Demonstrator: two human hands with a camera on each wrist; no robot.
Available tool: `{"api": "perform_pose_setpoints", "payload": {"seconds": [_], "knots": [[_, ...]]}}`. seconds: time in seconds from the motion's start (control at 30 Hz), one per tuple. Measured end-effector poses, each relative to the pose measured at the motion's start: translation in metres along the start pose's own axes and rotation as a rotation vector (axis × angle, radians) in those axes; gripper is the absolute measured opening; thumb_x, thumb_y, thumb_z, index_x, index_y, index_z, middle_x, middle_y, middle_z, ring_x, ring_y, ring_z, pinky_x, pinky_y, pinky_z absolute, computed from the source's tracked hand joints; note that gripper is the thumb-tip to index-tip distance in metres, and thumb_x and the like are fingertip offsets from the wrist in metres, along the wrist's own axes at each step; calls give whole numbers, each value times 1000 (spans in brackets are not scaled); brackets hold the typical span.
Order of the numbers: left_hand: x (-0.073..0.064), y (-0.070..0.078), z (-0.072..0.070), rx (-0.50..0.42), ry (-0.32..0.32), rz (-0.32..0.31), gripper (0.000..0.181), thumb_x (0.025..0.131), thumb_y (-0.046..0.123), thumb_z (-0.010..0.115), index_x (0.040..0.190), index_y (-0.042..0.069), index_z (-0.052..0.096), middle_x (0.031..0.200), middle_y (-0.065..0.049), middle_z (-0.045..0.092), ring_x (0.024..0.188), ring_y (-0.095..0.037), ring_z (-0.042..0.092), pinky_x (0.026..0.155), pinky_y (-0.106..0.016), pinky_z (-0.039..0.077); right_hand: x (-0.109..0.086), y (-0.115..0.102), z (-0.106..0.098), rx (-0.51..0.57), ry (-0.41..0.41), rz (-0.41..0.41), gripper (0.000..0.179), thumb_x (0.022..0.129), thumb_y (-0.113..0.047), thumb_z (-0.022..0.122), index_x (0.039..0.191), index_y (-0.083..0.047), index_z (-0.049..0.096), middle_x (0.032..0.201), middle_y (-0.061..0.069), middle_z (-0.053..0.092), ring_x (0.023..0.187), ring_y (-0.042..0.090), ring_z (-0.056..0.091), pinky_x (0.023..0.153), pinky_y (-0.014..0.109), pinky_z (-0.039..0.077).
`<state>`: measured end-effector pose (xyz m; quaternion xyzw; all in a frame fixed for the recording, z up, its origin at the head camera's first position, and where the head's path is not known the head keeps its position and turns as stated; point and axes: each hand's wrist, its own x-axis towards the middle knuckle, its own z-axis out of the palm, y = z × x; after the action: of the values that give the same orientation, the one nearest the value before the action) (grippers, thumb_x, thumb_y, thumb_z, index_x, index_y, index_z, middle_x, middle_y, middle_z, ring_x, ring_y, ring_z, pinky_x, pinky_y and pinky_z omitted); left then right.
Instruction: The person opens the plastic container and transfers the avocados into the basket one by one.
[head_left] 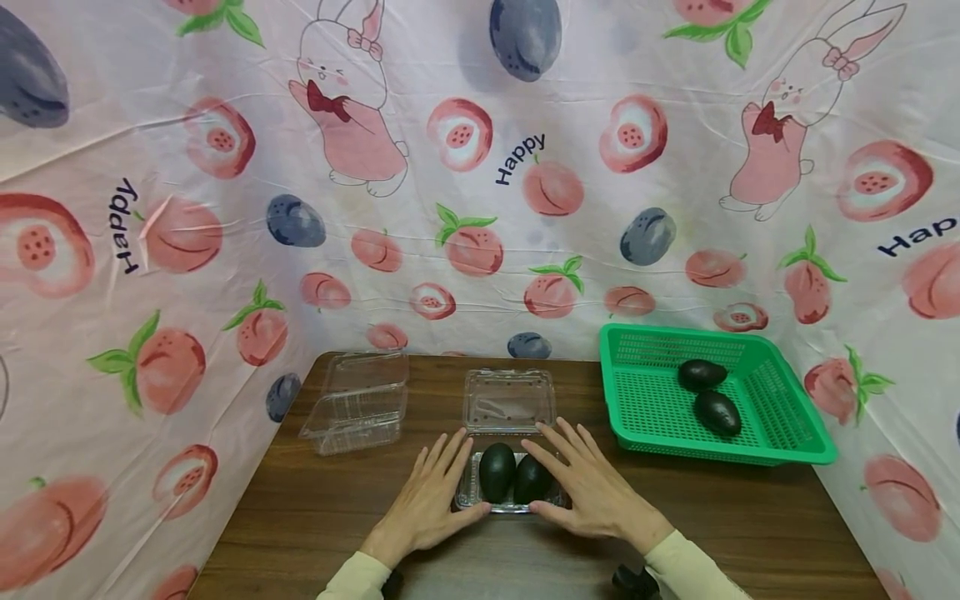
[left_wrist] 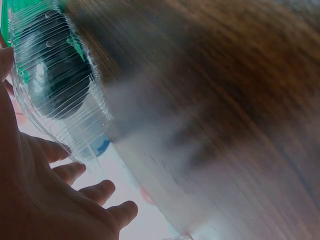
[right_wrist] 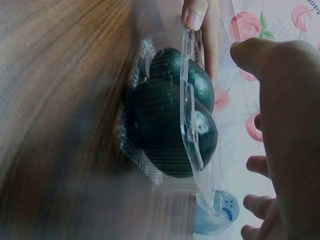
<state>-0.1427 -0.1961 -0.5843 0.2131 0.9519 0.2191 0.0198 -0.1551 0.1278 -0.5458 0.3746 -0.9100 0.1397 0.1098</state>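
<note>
Two dark avocados [head_left: 497,472] lie side by side in a clear plastic clamshell box [head_left: 512,507], whose lid [head_left: 510,400] is folded back behind it. My left hand [head_left: 429,500] is at the box's left side, fingers extended, its thumb touching the rim near the front corner. On the other side my right hand [head_left: 592,492] hovers with spread fingers, partly covering the right avocado [head_left: 531,481]. The right wrist view shows both avocados [right_wrist: 160,120] rising above the rim, with the right hand [right_wrist: 280,130] apart from them. In the left wrist view, the left hand's fingers [left_wrist: 70,172] lie beside the box [left_wrist: 100,95].
Another clear clamshell box [head_left: 360,421] stands at the back left, lid raised. At the back right, a green plastic basket [head_left: 622,400] holds two more avocados [head_left: 717,413]. A fruit-print cloth [head_left: 510,242] hangs behind the wooden table [head_left: 300,517].
</note>
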Motion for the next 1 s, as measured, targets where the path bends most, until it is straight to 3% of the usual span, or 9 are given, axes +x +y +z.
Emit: {"api": "perform_pose_setpoints", "payload": {"seconds": [0.37,0.73,1.0], "knots": [[0,-1,1,7,6,3,109,104,79,60,182,12,23,192,-12,18,175,-51,21,136,-80,23,11,9,-11,26,-118,-39,83,104,-63,72,173,-24,48,179,15,48,167,52,42,131,75,39],[0,-1,2,1,10,2,108,104,76,63,181,11,24,191,-12,19,175,-51,21,135,-81,23,20,17,-13,-9,-117,-132,80,104,-61,75,168,-18,55,170,17,58,160,50,52,130,70,43],[-1,0,1,-7,8,3,108,104,76,63,181,11,24,192,-11,18,175,-52,21,135,-82,23,26,19,-12,-21,-106,-187,78,98,-50,86,162,-14,61,167,19,60,157,49,55,128,70,46]]}}
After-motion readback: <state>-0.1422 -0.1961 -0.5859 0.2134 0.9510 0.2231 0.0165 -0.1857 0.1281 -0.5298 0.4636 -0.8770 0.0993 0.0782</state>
